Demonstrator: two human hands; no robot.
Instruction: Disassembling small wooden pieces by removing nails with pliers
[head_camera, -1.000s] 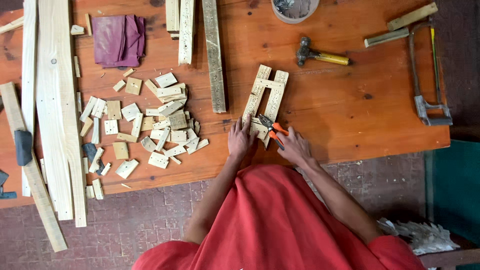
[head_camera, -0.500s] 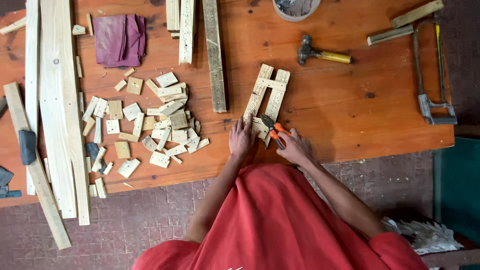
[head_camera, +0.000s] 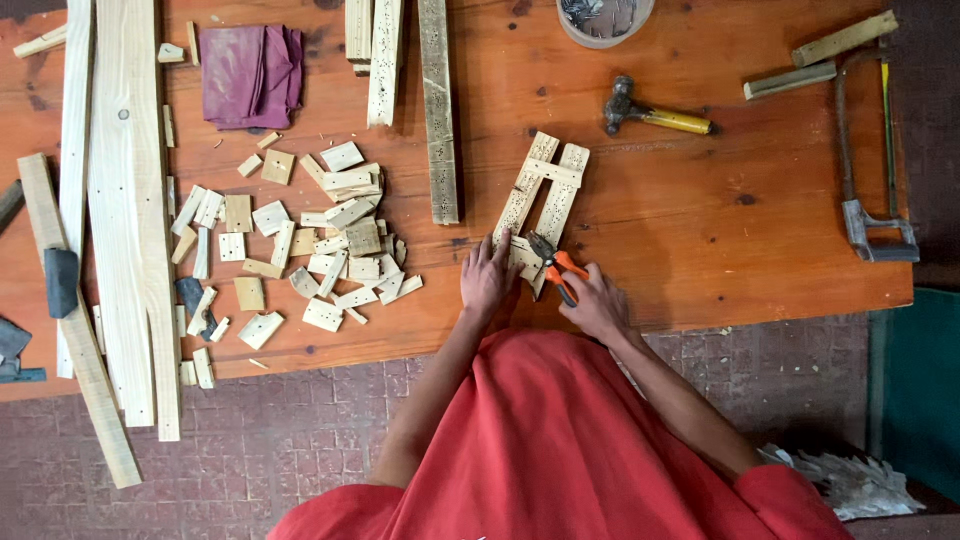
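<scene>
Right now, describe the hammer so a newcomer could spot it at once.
On the orange wooden table, look toward the far right side, beyond the small slat frame. The hammer lies there alone on bare wood: dark metal head, yellow handle, unlike the grey-handled hacksaw further right.

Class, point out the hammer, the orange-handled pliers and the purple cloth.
hammer (head_camera: 655, 115), head view, on its yellow handle.
orange-handled pliers (head_camera: 556, 266), head view, on the orange grip.
purple cloth (head_camera: 250, 75), head view, on its middle.

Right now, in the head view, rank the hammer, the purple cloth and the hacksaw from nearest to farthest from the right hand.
1. Hammer: up the table from the right hand, slightly to its right.
2. Hacksaw: along the table's right edge.
3. Purple cloth: far corner on the left, beyond the pile of small wood blocks.
</scene>
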